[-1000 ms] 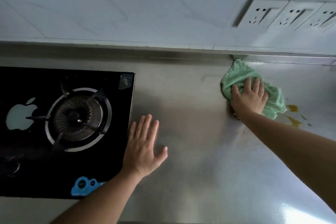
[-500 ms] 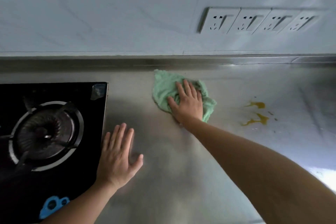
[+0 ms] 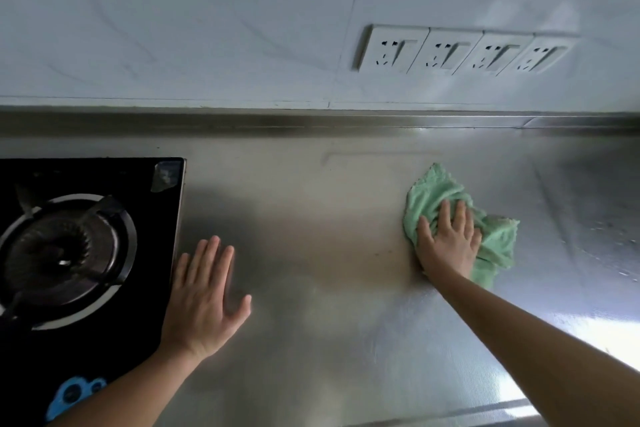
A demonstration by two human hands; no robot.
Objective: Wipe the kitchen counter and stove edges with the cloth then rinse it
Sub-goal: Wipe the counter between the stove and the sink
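A crumpled green cloth lies on the stainless steel counter at the right. My right hand presses down on the cloth, fingers spread over it. My left hand rests flat and open on the counter, its edge touching the right side of the black glass stove. The stove's burner with its ring and pan supports sits at the left. The yellow stains seen before are covered by the cloth or gone; I cannot tell which.
A raised steel backsplash ledge runs along the back of the counter. A row of white wall sockets sits on the tiled wall above. A bright reflection glares on the counter at the right.
My right hand has slid the cloth to the right across the counter, over the spot where the yellow stains were. My left hand has stayed beside the stove edge.
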